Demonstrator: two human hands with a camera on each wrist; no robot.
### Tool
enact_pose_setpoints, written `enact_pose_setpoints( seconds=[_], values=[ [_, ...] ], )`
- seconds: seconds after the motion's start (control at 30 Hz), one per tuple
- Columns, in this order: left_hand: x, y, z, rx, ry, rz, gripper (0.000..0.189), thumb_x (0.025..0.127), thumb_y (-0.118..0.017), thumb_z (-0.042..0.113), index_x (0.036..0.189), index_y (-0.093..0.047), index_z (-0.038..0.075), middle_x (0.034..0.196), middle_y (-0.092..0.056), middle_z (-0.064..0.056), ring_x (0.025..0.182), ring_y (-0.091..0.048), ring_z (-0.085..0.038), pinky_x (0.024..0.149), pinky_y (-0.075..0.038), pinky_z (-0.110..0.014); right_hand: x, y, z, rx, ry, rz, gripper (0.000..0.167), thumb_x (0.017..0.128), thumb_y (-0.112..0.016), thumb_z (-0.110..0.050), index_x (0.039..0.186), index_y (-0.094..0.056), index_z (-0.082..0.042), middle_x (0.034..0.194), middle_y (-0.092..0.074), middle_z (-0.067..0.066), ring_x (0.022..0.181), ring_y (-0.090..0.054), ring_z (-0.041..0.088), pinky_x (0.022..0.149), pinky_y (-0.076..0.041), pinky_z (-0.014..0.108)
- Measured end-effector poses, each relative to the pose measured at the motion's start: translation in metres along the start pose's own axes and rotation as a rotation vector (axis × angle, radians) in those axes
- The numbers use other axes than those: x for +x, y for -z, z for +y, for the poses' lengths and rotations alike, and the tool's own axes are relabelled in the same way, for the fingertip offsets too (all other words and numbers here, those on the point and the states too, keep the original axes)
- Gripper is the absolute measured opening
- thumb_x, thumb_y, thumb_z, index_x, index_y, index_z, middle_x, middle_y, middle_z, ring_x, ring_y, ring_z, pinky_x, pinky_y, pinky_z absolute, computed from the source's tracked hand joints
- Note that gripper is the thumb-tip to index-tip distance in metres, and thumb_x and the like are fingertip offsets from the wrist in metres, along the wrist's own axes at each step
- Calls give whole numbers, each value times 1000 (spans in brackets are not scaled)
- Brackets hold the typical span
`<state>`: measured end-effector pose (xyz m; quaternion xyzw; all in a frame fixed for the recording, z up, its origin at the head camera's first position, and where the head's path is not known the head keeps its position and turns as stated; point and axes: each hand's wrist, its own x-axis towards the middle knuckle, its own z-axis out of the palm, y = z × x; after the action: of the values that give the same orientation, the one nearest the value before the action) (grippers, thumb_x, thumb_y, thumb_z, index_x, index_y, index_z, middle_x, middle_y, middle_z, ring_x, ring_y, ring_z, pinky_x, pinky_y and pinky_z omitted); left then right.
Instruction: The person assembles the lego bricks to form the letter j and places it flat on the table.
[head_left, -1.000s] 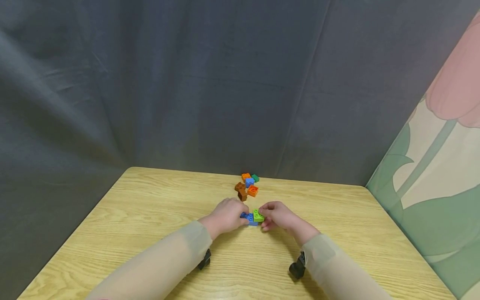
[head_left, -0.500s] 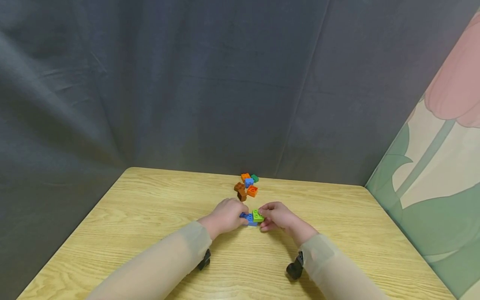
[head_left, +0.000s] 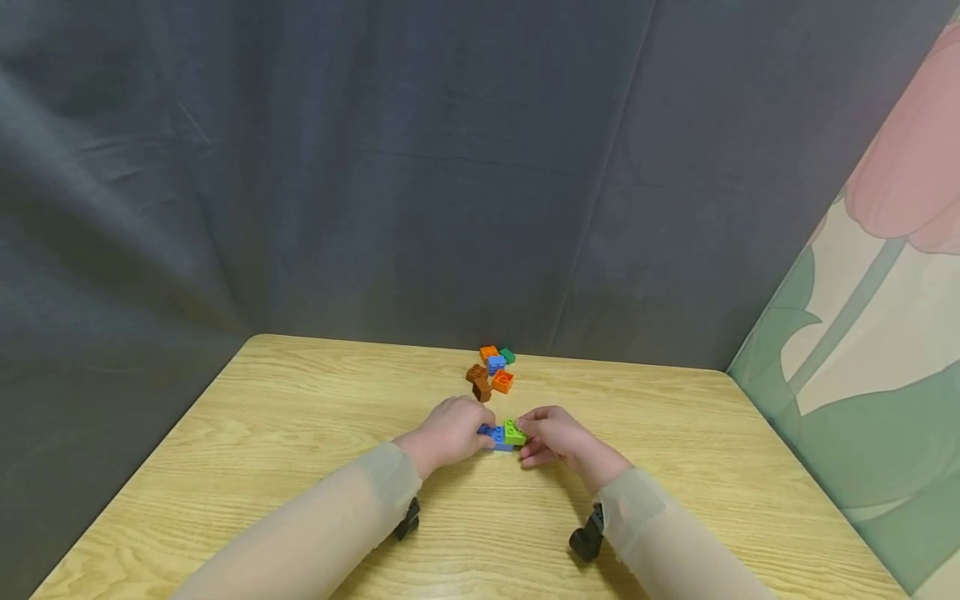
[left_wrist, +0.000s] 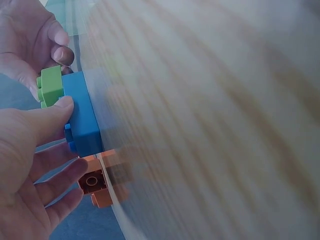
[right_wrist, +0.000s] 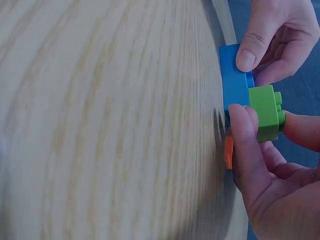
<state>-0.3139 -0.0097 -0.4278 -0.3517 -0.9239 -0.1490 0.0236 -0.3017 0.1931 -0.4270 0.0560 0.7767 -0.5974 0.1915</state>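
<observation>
Two bare hands meet around two bricks out in front of the person. The left hand [head_left: 452, 429] pinches the one long blue brick [left_wrist: 82, 115], thumb on its near side, with the other fingers spread loosely. The right hand [head_left: 557, 437] grips the one lime-green brick [right_wrist: 264, 113], a fingertip against its studs and another down by the end of the blue one. That green brick sits on top of the blue one at its right-hand end; whether it is pressed fully home I can't tell from here.

Beyond the hands I count six loose bricks in a small cluster. Two are brown, a nearer brown brick [head_left: 482, 390] and a farther brown brick [head_left: 476, 372], touching. Two are orange: a nearer orange brick [head_left: 503, 382] just right of the browns, and a farther orange brick [head_left: 489, 353] at the back. One small blue brick [head_left: 496, 364] and one dark green brick [head_left: 507, 356] lie close beside it.

All eight share one wood-grain table [head_left: 330, 383], with one dark curtain [head_left: 450, 167] behind and a pink flower [head_left: 907, 158] pictured at the right.
</observation>
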Motion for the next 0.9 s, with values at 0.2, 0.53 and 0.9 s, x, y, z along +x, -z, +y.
enact_pose_setpoints(
  seconds=[0.2,0.53,0.9],
  values=[
    [1,-1,-1,14,1,5,11,89,-76,32,90,-74,21,81,-61,16,75,-51,-9,80,-44,-34,-3,-3,-2,-105,44,63,20,101,-57,-12,111,-61,4,85,-60,15,61,-59,20,59,-56,35],
    [-1,-1,0,-1,8,-2,11,88,-76,31,91,-75,21,82,-64,16,81,-55,-10,87,-45,-39,-10,-16,-12,-700,538,51,38,82,-80,-5,119,-68,-1,118,-62,12,115,-53,34,98,-41,52],
    [-1,3,-3,-104,-5,0,10,89,-75,30,85,-75,20,71,-59,16,65,-49,-9,67,-42,-28,3,-27,-10,-843,515,50,21,79,-83,-4,96,-71,-5,96,-68,3,85,-59,18,80,-50,39]
  ],
)
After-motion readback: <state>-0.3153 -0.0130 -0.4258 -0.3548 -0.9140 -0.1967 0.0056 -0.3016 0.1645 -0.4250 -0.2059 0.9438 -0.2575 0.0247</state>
